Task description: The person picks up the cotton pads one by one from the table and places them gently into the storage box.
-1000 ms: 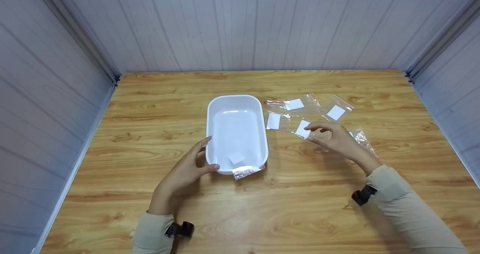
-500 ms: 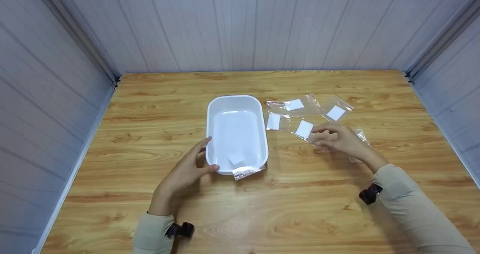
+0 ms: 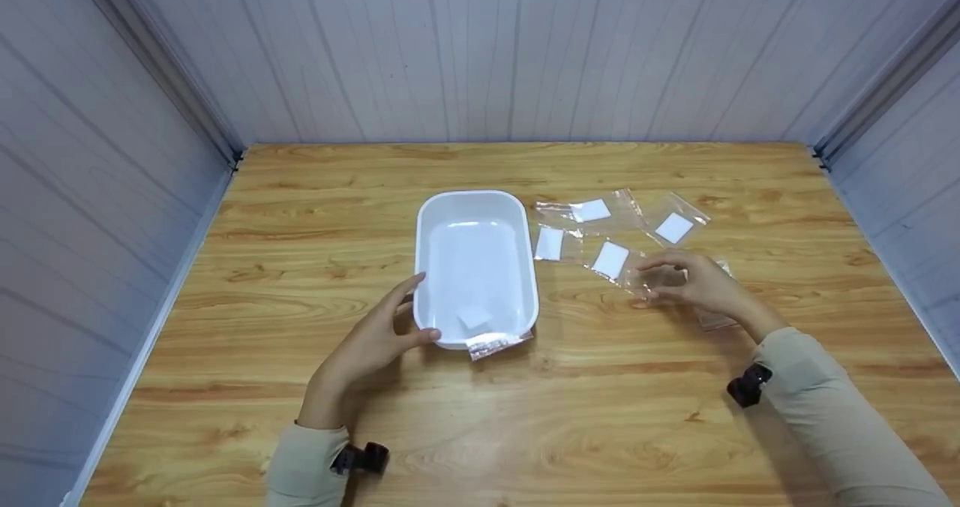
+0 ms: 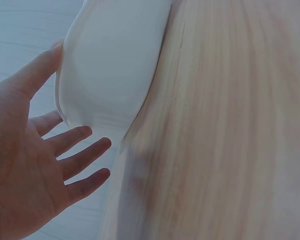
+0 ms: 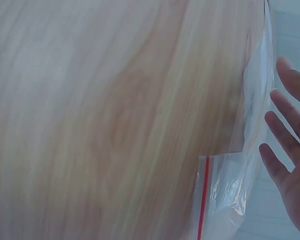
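Note:
A white rectangular basin (image 3: 480, 267) stands on the wooden table. My left hand (image 3: 375, 331) rests against its near left corner, thumb on the rim and forefinger along the side; in the left wrist view the fingers are spread and fairly straight. Inside the basin's near end lies a clear zip bag (image 3: 474, 317) with a white square in it, its end hanging over the rim. My right hand (image 3: 694, 286) hovers over the clear end of another zip bag with a white square (image 3: 611, 260). Its fingers (image 5: 285, 135) are spread beside the plastic, holding nothing.
More zip bags with white squares lie right of the basin: one at its side (image 3: 549, 244), one behind (image 3: 591, 210), one at the back right (image 3: 674, 227). Another bag (image 3: 716, 319) is partly hidden under my right hand. Pale panel walls (image 3: 480, 57) enclose the table.
My right hand has drawn back to the right, from the bag's white square toward its clear end. My left hand stays at the basin.

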### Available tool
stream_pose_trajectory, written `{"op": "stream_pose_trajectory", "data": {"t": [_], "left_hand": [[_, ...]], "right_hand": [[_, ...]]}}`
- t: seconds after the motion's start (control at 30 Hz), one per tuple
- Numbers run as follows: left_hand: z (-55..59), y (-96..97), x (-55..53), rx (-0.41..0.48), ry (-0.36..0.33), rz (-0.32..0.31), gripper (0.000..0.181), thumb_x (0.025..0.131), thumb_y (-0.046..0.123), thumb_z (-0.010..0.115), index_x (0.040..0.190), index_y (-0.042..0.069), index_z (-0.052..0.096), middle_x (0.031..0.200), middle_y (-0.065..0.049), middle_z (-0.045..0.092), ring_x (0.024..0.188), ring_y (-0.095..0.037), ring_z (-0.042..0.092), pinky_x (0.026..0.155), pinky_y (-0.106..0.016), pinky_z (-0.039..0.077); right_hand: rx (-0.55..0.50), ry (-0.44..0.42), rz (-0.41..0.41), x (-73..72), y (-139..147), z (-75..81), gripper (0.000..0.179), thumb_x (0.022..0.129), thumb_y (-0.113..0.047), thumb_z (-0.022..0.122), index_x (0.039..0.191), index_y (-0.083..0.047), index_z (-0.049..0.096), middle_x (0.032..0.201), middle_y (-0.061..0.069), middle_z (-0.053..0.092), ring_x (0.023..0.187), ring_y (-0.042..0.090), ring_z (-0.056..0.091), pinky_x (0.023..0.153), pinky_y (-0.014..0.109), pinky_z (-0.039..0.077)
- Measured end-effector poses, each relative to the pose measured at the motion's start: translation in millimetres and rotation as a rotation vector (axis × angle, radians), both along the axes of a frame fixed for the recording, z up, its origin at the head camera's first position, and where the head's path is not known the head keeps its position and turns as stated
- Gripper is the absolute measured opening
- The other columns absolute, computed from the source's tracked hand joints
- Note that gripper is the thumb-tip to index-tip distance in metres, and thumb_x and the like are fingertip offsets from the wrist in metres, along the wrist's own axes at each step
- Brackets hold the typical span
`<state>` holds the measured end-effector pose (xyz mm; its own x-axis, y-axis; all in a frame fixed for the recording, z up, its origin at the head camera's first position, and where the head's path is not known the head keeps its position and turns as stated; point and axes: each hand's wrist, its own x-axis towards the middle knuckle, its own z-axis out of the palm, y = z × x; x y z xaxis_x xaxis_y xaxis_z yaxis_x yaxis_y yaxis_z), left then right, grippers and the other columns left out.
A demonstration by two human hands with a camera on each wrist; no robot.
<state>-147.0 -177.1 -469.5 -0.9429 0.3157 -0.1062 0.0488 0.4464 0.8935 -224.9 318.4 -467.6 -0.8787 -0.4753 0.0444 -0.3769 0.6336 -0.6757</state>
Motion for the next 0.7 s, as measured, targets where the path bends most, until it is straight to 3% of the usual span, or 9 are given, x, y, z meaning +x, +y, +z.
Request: {"op": "stream_pose_trajectory", "data": {"t": [0.47, 0.7], "left_hand": [[-0.7, 1.1, 0.0, 0.008, -0.007, 0.000, 0.088, 0.085, 0.038, 0.079, 0.156, 0.026, 0.029, 0.155, -0.013, 0.036, 0.141, -0.034, 0.036, 0.116, -0.058, 0.015], [-0.7, 1.1, 0.0, -0.003, -0.014, 0.007, 0.089, 0.084, 0.037, 0.079, 0.156, 0.027, 0.028, 0.156, -0.012, 0.036, 0.142, -0.034, 0.035, 0.116, -0.058, 0.015]], "right_hand": [[0.075, -0.044, 0.049, -8.8, -1.4, -7.0, 0.052, 0.070, -0.002, 0.086, 0.119, 0.001, 0.067, 0.128, 0.023, 0.059, 0.125, 0.046, 0.047, 0.109, 0.064, 0.026], [0.083, -0.060, 0.032, -8.1, -4.6, -8.0, 0.048, 0.071, -0.001, 0.085, 0.116, 0.001, 0.069, 0.127, 0.024, 0.054, 0.121, 0.046, 0.047, 0.106, 0.065, 0.031]]}}
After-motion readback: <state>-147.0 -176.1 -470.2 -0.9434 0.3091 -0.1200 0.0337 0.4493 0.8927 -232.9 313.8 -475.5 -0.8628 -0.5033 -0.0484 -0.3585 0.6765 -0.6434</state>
